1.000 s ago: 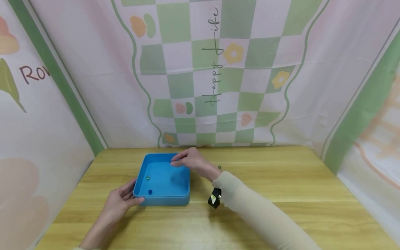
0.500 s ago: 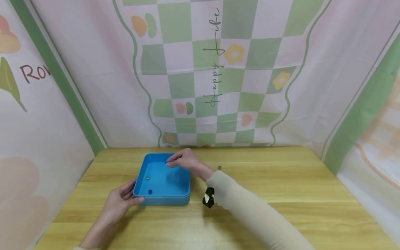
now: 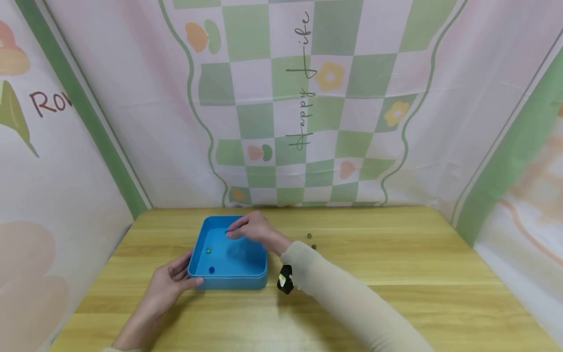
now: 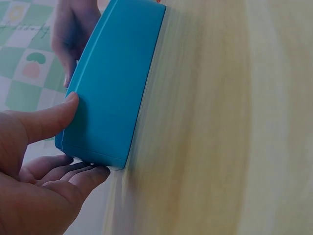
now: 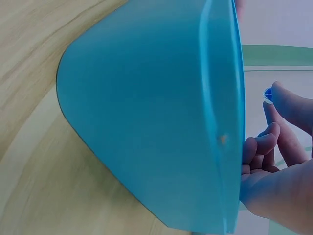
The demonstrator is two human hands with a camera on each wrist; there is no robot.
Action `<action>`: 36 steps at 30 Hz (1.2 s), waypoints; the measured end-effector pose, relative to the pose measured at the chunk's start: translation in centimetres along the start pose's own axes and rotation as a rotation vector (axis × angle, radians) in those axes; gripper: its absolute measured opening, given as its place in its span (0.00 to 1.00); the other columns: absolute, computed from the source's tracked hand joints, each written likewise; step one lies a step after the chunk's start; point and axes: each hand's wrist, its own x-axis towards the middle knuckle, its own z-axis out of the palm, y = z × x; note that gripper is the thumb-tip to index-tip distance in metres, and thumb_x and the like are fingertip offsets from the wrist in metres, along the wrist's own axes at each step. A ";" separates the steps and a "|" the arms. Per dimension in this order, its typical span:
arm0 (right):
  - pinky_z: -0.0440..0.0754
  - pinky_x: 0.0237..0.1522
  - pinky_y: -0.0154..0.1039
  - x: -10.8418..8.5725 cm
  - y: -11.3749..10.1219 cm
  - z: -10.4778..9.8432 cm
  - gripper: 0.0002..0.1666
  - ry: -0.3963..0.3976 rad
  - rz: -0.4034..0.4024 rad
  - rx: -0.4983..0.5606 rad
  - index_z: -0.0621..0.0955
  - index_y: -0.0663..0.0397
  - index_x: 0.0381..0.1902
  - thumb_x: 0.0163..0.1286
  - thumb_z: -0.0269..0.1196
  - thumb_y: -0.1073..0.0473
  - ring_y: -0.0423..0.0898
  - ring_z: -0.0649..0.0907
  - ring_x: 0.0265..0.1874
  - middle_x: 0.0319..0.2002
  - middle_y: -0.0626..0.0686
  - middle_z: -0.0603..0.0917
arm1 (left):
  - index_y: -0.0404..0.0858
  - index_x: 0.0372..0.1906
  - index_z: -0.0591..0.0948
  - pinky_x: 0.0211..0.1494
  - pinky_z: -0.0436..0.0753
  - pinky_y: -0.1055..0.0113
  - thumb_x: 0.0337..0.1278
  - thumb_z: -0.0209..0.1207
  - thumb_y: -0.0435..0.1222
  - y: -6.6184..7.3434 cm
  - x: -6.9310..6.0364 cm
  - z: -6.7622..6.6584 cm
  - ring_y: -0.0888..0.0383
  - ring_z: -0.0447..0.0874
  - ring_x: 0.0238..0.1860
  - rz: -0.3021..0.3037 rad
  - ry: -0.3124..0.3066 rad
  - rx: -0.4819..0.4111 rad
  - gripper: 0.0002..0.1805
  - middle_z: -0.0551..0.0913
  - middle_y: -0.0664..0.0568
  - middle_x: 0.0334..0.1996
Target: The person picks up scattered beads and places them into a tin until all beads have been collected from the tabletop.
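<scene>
A square blue plastic box point(image 3: 233, 282) sits on the wooden table, its top open. At its near left corner my left hand point(image 3: 164, 288) holds it, thumb against the front wall and fingers along the left side; the left wrist view shows the thumb point(image 4: 54, 117) near the rim. Above the box's inside is my right hand point(image 3: 252, 229), pinching a small blue and clear marble point(image 5: 268, 95) between thumb and forefinger. On the box floor lie a greenish clear marble point(image 3: 208, 250) and a dark blue marble point(image 3: 211, 270), apart from each other.
Two small marbles, one greenish point(image 3: 309, 235) and one darker point(image 3: 313, 247), lie on the table point(image 3: 374, 254) to the right of the box, just beyond my right sleeve point(image 3: 347, 293). A printed curtain point(image 3: 290, 166) hangs behind the table, with more fabric at both sides.
My right hand has moved left, farther over the box, with the marble pinched. The darker marble on the table has come out from behind the sleeve. My left hand and the box stay put.
</scene>
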 end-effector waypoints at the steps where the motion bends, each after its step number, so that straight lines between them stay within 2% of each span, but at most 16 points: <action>1: 0.78 0.68 0.55 0.1 0.0 0.1 0.07 -0.003 0.004 0.001 0.94 0.47 0.41 0.68 0.76 0.54 0.52 0.82 0.59 0.50 0.46 0.89 | 0.30 0.81 0.60 0.68 0.77 0.56 0.61 0.74 0.32 0.0 0.0 0.0 0.38 0.66 0.75 0.001 -0.002 -0.001 0.48 0.62 0.33 0.78; 9: 0.75 0.70 0.58 0.3 0.1 0.5 0.05 -0.002 0.025 0.005 0.94 0.47 0.40 0.68 0.76 0.55 0.55 0.80 0.62 0.52 0.48 0.88 | 0.31 0.81 0.61 0.68 0.76 0.57 0.60 0.76 0.34 0.0 0.0 0.0 0.40 0.67 0.75 -0.001 0.000 -0.006 0.50 0.62 0.35 0.78; 28: 0.76 0.70 0.56 1.5 0.5 1.6 0.05 0.032 0.068 -0.044 0.94 0.48 0.39 0.67 0.77 0.56 0.54 0.80 0.63 0.54 0.49 0.87 | 0.30 0.81 0.61 0.68 0.77 0.56 0.60 0.75 0.34 0.0 -0.1 -0.1 0.39 0.66 0.75 0.004 -0.004 -0.012 0.49 0.62 0.34 0.78; 36: 0.74 0.72 0.58 1.7 0.6 1.7 0.05 0.046 0.096 -0.022 0.94 0.50 0.39 0.66 0.77 0.57 0.56 0.79 0.65 0.55 0.52 0.87 | 0.31 0.81 0.61 0.68 0.76 0.57 0.61 0.74 0.33 0.0 0.0 -0.1 0.40 0.66 0.75 -0.008 0.001 -0.007 0.48 0.62 0.35 0.79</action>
